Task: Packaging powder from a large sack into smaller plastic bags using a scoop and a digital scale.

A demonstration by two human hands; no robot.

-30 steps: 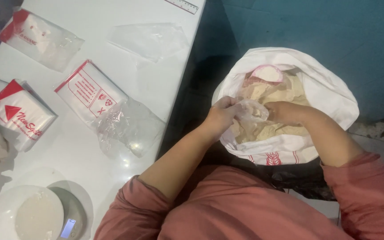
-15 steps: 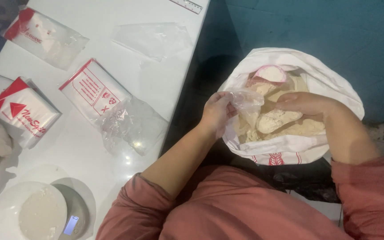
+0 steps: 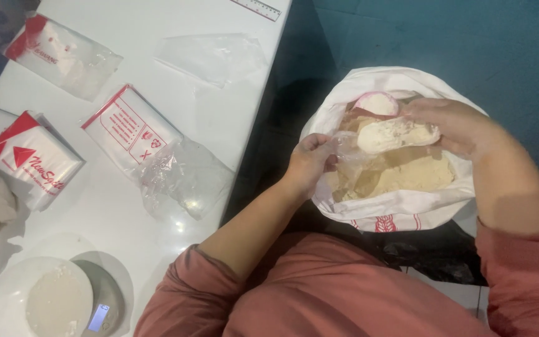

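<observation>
Pale flour, tan in the heap and whiter in the lump you lift, is the stock at hand. Your right hand (image 3: 453,125) is curled round a scoop (image 3: 397,134) heaped with white flour, held just above the open white sack (image 3: 400,209) that stands on the floor beside the table; the scoop itself is mostly hidden under its load. Your left hand (image 3: 310,163) pinches the mouth of a thin clear plastic bag (image 3: 350,159), fingers closed on the film, the bag hanging over the sack's opening just beside the scoop. Inside the sack, behind the scoop, sits a small round pink-rimmed bowl (image 3: 377,103) with flour in it. On the white table (image 3: 219,118) to your left: a crumpled clear bag (image 3: 185,178) near the edge, a flat packet of bags with red print (image 3: 131,128) touching it, a red-and-white packet (image 3: 29,159) farther left, another clear packet with a red top (image 3: 60,56) at the far corner, and one loose clear bag (image 3: 210,56) lying flat. Near you stands a small digital scale (image 3: 104,302) carrying a white dish (image 3: 35,299) of flour.
</observation>
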